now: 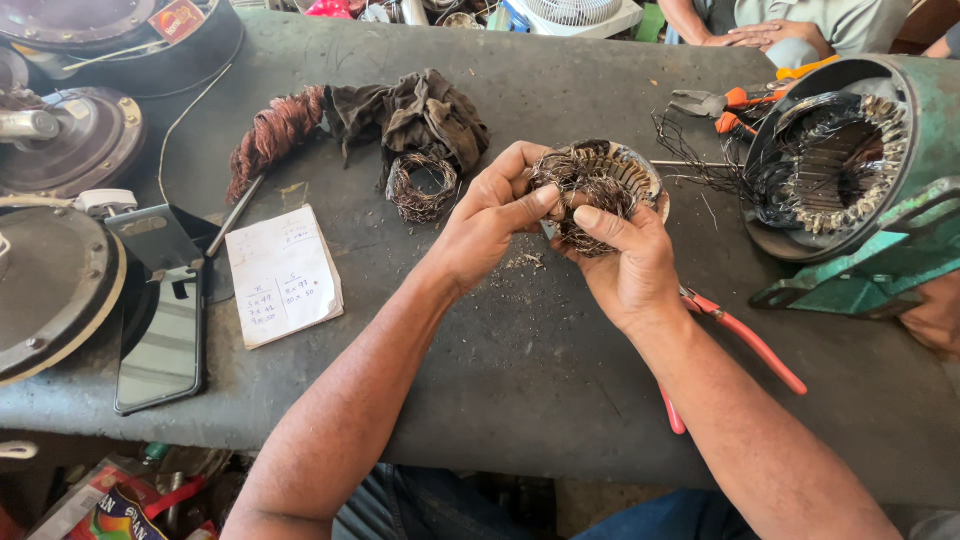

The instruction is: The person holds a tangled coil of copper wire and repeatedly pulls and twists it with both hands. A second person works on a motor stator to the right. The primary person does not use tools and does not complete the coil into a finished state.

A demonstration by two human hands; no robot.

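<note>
Both hands, left hand point(495, 215) and right hand point(625, 260), grip the stator point(600, 180) closed above the counter point(520, 370), just right of the wire coil point(422, 187); best pull tangled strands steadily, bracing the core.

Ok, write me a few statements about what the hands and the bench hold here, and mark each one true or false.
1. Both hands grip a small motor stator with tangled copper winding. True: left hand and right hand both hold it above the bench.
2. The red-handled pliers are in the right hand. False: they lie on the bench, partly under the right forearm.
3. A phone lies screen up left of the notepad. True.
4. The loose coil of wire sits on the notepad. False: it lies beside the dark rag, apart from the notepad.
5. A larger stator in a green housing stands at right. True.
</note>
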